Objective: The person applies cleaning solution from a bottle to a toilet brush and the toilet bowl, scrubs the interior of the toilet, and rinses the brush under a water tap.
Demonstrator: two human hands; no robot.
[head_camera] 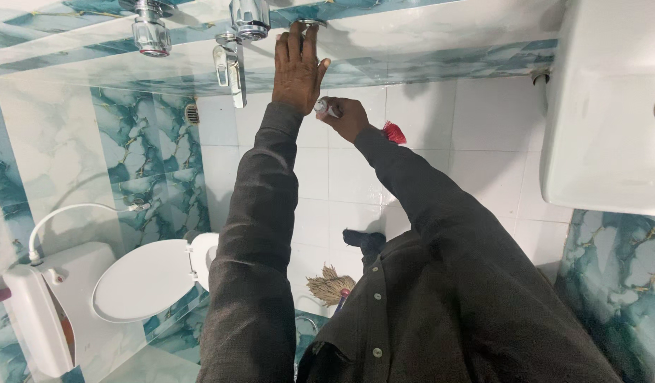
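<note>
Two hands: both reach up to the tiled wall, arms in dark sleeves stretched out from the body.
Left hand (297, 67): I see it laid flat on the wall just below a round chrome fitting (308, 24), fingers (294, 44) straight and together, gripping nothing; my guess is that it braces the body or steadies the fitting while the other hand works.
Right hand (347, 117): it sits just beside and below the left, fingers curled tight around the pale handle of a small brush (327, 108).
Brush: handle end pokes out toward the left hand; its red bristles (393, 132) stick out on the far side of the fist, away from the fitting, so the working end is not on the wall at this moment.
Taps: two chrome knobs (152, 32) and a lever valve (230, 65) sit in a row on the marbled teal band, left of the hands, untouched.
Toilet (147, 278): white, lid down, near the lower left, with a cistern (37, 312) and a thin white hose (65, 211) curving up the wall.
Basin (604, 106): a white one juts in at the right edge, well apart from both hands.
Floor: a straw-coloured mop head (329, 285) lies by the feet, near the toilet, left aside for now, I judge.
</note>
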